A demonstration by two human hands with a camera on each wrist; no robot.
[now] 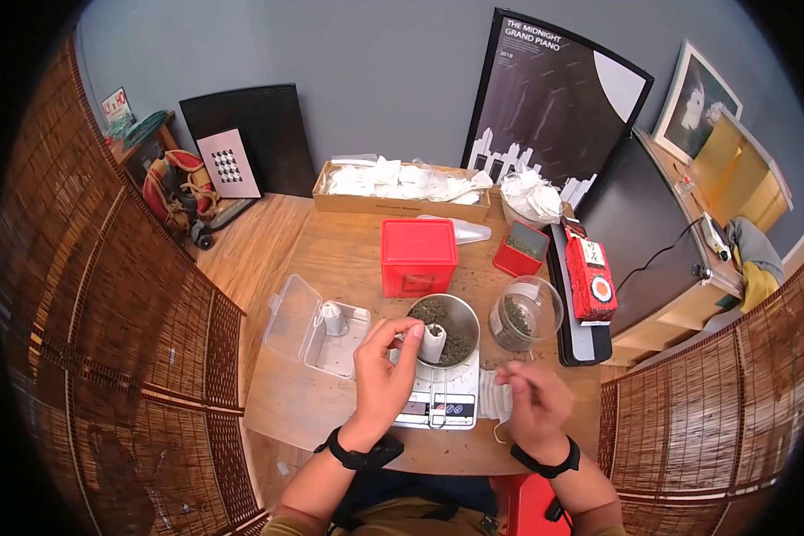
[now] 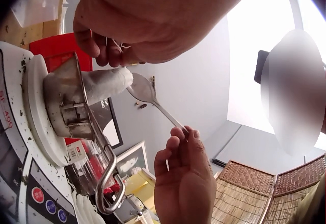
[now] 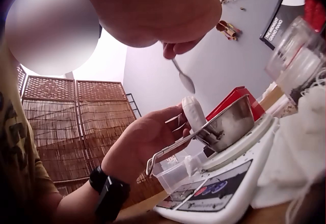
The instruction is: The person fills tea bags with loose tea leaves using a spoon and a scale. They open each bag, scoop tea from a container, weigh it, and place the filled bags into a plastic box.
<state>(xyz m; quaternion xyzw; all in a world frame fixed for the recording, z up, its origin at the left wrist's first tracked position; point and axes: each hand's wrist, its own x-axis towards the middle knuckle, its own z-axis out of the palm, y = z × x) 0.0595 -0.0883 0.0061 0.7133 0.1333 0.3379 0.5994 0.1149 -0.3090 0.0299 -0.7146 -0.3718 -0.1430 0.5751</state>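
My left hand point(image 1: 386, 371) pinches a white cloth tea bag point(image 1: 432, 346) by its upper edge. The bag stands upright in a metal pan point(image 1: 475, 326) with dry, crumbled green tea leaves, and dark leaves show at its mouth. Under the pan is a white kitchen scale point(image 1: 463, 393). To the right, my right hand point(image 1: 536, 406) grips a metal spoon point(image 3: 184, 78) by its handle. In the left wrist view the spoon's bowl point(image 2: 141, 87) overlaps the edge of the bag's top.
Left of the pan, an open clear plastic box point(image 1: 335, 362) holds a filled bag point(image 1: 333, 319). A clear jar point(image 1: 554, 313) of leaves and flat white bags point(image 1: 494, 395) lie right. Behind are a red tin point(image 1: 418, 243) and a carton point(image 1: 375, 204) of white bags.
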